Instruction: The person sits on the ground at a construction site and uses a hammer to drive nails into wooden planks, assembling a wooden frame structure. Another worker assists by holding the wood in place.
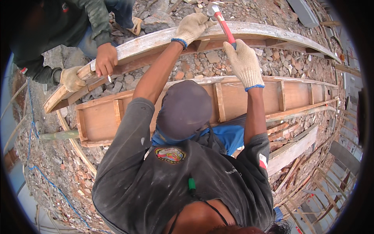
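Note:
My right hand (243,64), in a cream knitted glove with a blue cuff, grips a claw hammer (224,27) by its red handle. The hammer head is raised near the far edge of a long wooden form panel (152,40). At that panel's upper edge is my left hand (191,28), gloved alike, its fingers drawn together beside the hammer head. What they pinch, if anything, is too small to make out. The panel stands on edge, with wooden ribs on its near side. A second ribbed plywood panel (249,95) lies nearer me, partly hidden by my left arm.
A co-worker's bare hand (106,59), holding a cigarette, and gloved hand (73,79) rest on the standing panel's left end. Broken brick and stone rubble (212,57) surrounds the panels. A rounded grey cloth shape (187,107) sits between my arms. Blue rope (50,181) trails at left.

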`<state>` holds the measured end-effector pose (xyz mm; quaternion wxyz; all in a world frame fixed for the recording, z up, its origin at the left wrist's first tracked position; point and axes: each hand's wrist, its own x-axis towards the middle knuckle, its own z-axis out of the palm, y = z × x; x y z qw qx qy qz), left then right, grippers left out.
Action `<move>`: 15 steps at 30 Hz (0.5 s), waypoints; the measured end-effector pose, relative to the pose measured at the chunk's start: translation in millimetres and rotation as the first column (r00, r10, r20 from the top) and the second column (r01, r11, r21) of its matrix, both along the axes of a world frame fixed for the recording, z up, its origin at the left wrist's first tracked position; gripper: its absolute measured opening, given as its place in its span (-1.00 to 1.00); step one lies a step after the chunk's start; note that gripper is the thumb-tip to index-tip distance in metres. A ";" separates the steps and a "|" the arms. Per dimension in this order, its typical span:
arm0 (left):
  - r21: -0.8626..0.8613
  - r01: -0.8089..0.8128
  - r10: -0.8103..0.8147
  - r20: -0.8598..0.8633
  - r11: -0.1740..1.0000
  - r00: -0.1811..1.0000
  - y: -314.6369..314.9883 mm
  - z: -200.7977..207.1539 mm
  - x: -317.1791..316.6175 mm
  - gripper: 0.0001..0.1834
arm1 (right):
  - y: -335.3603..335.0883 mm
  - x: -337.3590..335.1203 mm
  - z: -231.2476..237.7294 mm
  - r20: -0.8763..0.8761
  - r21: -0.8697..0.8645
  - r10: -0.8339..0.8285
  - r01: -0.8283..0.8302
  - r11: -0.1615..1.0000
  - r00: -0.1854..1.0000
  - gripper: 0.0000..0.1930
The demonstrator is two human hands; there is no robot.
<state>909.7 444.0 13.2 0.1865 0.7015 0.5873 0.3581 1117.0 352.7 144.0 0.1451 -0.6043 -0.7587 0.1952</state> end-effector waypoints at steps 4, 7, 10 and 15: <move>0.207 0.002 -0.008 0.030 0.978 1.000 2.9 -7.6 -1.9 -0.62 | -5.8 -8.1 23.1 -0.117 0.071 -0.033 0.042 0.997 0.993 -0.56; 0.185 0.032 -0.036 0.019 0.982 0.999 -0.8 -6.2 -3.0 -0.63 | -4.2 -11.7 26.9 -0.259 0.191 -0.012 0.063 0.980 0.966 -0.59; 0.145 0.061 -0.060 -0.008 0.988 0.998 4.6 -3.0 -2.0 -0.61 | -2.4 -10.1 2.7 -0.169 0.160 -0.055 0.082 0.984 0.984 -0.59; -0.039 0.054 -0.055 -0.043 0.998 0.998 0.0 8.5 -3.2 -0.62 | 0.9 -1.2 -0.1 -0.115 0.054 -0.034 0.041 0.998 0.993 -0.57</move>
